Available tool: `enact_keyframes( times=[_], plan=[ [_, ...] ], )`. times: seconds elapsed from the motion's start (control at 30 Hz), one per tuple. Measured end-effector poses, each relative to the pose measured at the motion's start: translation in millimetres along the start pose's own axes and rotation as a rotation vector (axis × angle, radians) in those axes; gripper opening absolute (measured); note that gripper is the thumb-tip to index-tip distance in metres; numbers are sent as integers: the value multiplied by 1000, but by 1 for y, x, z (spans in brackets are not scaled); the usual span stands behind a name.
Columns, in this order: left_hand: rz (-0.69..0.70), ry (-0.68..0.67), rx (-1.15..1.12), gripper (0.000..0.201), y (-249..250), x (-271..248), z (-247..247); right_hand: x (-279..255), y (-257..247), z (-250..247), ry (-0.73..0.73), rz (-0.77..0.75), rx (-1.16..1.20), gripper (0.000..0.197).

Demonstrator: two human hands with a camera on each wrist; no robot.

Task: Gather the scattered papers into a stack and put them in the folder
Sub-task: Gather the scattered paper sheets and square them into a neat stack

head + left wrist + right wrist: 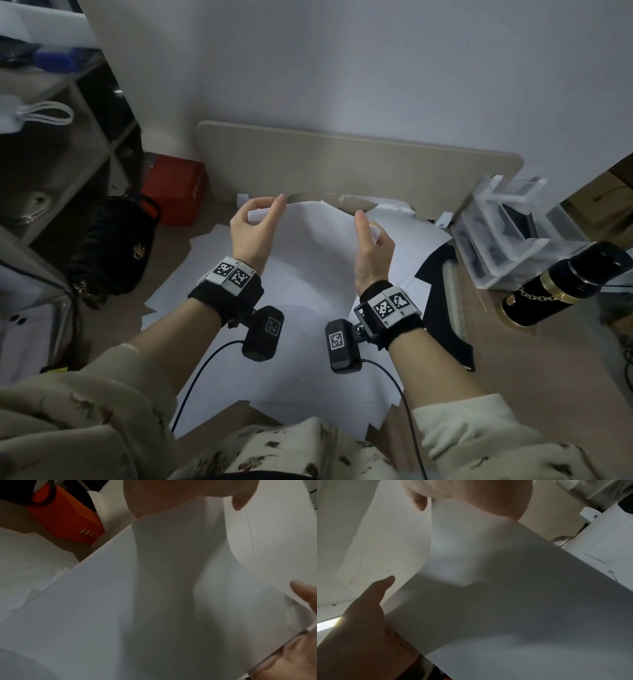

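A bundle of white papers is held up above the desk, standing roughly upright between both hands. My left hand grips its upper left corner with fingers curled round the edge. My right hand grips the right edge, thumb on the near face. In the left wrist view the sheets fill the frame below the left hand. The right wrist view shows the sheets under the right hand. More loose papers lie spread on the desk. A dark folder lies partly under them at the right.
A beige board stands against the wall behind the desk. A clear plastic organiser and a black bottle with gold trim sit at the right. A black handbag and a red box are at the left.
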State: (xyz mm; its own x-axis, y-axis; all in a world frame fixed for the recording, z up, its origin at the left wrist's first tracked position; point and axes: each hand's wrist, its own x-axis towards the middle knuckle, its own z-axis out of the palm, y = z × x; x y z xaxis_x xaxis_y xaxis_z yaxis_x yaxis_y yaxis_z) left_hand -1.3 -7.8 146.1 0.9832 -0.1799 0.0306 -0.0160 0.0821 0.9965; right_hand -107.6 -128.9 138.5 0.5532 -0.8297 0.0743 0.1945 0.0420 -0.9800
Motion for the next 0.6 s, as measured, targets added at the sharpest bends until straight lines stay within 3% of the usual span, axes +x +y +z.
enact_keyframes(
  times=[0.2, 0.33, 0.5, 0.6],
  plan=[
    [-27, 5, 2, 19, 0, 1, -1, 4, 8, -2, 38, 40, 19, 28],
    [-29, 1, 6, 22, 2, 1, 1, 3, 7, -1, 18, 3, -6, 34],
    [-52, -3, -7, 20, 3, 1, 0, 1, 10, -5, 1, 32, -39, 13],
    [-52, -8, -15, 21, 3, 1, 0, 1, 8, -4, -7, -8, -54, 26]
  ],
)
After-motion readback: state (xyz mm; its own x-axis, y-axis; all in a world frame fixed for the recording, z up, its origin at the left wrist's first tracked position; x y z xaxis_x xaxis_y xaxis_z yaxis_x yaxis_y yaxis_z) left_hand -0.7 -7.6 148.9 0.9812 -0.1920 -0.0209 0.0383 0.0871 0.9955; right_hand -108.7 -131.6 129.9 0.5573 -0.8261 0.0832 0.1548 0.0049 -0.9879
